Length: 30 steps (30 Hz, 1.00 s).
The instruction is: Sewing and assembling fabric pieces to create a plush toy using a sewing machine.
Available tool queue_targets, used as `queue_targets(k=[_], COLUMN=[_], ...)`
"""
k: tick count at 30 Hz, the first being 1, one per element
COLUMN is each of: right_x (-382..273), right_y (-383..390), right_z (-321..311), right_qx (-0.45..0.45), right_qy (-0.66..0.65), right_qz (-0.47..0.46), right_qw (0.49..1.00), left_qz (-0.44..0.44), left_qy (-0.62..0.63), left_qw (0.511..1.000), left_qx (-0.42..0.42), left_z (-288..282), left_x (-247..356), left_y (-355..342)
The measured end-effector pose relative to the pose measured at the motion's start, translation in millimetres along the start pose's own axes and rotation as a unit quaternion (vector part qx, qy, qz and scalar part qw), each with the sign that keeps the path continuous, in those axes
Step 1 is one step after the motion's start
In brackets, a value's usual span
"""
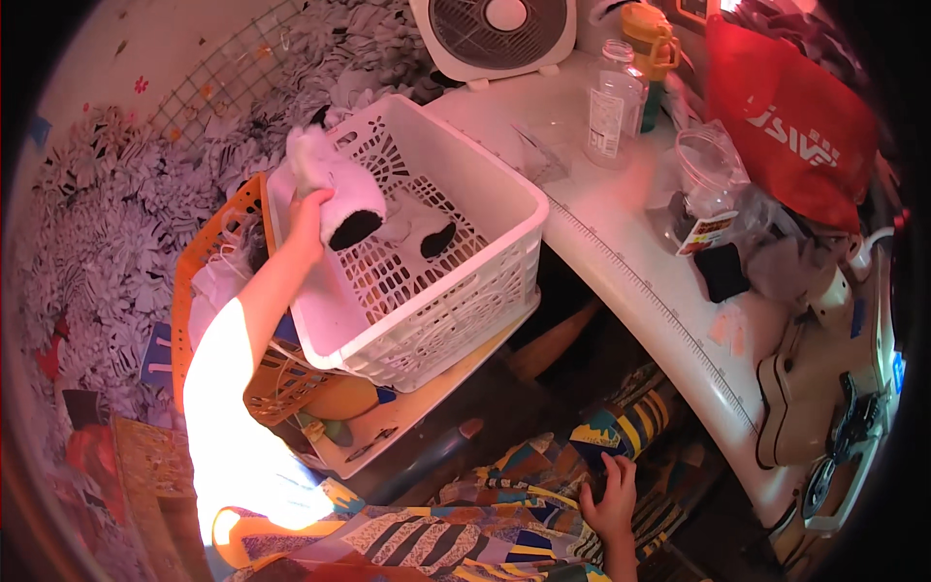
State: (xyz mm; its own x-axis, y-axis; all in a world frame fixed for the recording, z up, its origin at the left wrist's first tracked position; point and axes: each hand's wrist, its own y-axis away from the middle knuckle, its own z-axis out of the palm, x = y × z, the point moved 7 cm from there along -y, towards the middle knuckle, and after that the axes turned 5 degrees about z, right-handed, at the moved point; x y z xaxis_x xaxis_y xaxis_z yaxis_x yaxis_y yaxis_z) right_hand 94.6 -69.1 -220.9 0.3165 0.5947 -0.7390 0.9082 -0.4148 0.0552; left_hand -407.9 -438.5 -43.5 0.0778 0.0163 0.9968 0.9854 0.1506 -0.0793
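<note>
Filling the left: a heap of grey-white fabric pieces [107, 223]
Orange plastic basket [181, 310]: right of the heap
Left hand [308, 215]: fingers clamped on a fluffy white fabric piece with a black patch [355, 192], over the white openwork plastic basket [456, 310]
Inside that basket: a second black-patched white piece [402, 219]
Right hand [613, 497]: fingers slightly apart, touching multicoloured patterned clothing [417, 533]
White counter [621, 209]: carries a red bag [805, 97]

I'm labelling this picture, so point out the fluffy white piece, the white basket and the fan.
Fluffy white piece [356, 194]: head view, on the middle of its body.
White basket [446, 312]: head view, on its near outer wall.
Fan [505, 14]: head view, on its central hub.
</note>
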Motion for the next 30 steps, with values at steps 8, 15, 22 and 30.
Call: queue_targets(k=[8,15,22,30], right_x=[19,27,33,49], right_y=[-1,-4,-9,1], right_z=[2,6,2,1], right_qx=[-0.003,-0.005,-0.023,0.002], right_qy=[0.033,0.033,0.039,0.033], right_qz=[0.037,0.037,0.038,0.106], right_qw=[0.999,0.999,0.998,0.994], left_qz=[-0.239,0.149,0.041,0.328], left_qy=[-0.064,-0.677,-0.697,-0.727], left_qw=[0.966,0.718,0.677,0.582], left_qx=[0.073,0.062,-0.232,-0.158], left_z=[-73,25,124,147], left_x=[-111,-55,-145,-179], left_y=[-109,-49,-25,-33])
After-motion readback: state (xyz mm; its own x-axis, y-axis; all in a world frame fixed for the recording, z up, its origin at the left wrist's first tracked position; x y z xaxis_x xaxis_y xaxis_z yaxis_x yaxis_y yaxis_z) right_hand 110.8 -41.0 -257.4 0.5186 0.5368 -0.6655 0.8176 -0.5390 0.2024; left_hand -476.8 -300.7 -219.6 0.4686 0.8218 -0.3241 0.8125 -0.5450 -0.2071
